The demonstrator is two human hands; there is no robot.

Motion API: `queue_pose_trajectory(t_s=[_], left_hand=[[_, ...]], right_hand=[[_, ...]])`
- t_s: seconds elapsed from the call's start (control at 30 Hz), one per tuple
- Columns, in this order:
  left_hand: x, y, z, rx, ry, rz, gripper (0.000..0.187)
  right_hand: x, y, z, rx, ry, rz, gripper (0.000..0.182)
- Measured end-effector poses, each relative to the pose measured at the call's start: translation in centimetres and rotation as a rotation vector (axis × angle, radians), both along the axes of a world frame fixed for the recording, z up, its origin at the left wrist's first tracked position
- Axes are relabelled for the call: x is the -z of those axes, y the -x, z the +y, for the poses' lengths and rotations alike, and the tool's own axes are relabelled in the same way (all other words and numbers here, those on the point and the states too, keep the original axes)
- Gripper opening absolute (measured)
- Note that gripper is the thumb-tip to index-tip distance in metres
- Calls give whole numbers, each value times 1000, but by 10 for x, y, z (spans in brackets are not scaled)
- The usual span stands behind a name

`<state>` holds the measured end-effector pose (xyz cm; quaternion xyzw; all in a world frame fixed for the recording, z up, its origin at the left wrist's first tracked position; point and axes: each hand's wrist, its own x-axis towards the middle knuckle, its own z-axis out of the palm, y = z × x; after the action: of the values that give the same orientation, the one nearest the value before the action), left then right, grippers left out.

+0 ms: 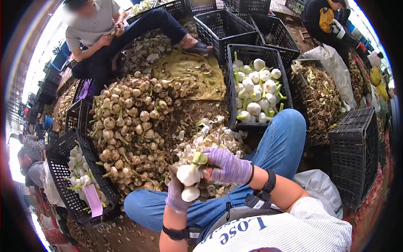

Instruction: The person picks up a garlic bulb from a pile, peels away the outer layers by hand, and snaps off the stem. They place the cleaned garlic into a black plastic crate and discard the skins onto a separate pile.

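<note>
My left hand (178, 196), in a purple-grey glove, is closed around two peeled white garlic bulbs. The upper garlic bulb (188, 174) has a thick green cut stem pointing up; the lower garlic bulb (190, 193) sits beneath it, against the palm. My right hand (226, 166), gloved in purple, is at the upper bulb's stem, fingers bent around it and the thumb near the bulb's side. Some of its fingertips are hidden behind the bulb. Beyond both hands lies a heap of papery garlic skins (210, 138).
A large pile of unpeeled garlic (126, 122) lies left of centre. A black crate (230, 86) of white bulbs stands ahead; another crate (63, 185) with garlic and a pink slip (93, 201) is at left. A co-worker (98, 29) sits far left. A crate (354, 151) stands right.
</note>
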<state>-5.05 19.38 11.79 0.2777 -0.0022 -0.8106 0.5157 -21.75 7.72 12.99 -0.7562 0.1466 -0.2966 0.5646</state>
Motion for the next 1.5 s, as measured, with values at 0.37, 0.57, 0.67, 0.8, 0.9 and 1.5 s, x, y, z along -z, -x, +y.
queue_pose_trajectory(t_s=[0.37, 0.57, 0.67, 0.8, 0.9, 1.5], left_hand=[[-54, -5, -7, -78, 177, -729, 47], [-45, 0, -16, -65, 366, -1333, 35], [-39, 5, -16, -107, 248, -1496, 26], [-37, -2, -14, -347, 405, -1288, 21], [-35, 1, -18, -601, 489, -800, 20], [-4, 29, -15, -546, -143, -95, 45]], right_hand=[[0, 5, 6, -132, -1336, -243, 22], [44, 4, 7, -26, -1054, -228, 24], [-7, 5, 13, 114, -1093, -72, 28], [-1, 17, -6, -48, -1509, -522, 26], [1, 18, -17, 205, -1368, -678, 25], [-9, 1, 10, 169, 82, 229, 34]])
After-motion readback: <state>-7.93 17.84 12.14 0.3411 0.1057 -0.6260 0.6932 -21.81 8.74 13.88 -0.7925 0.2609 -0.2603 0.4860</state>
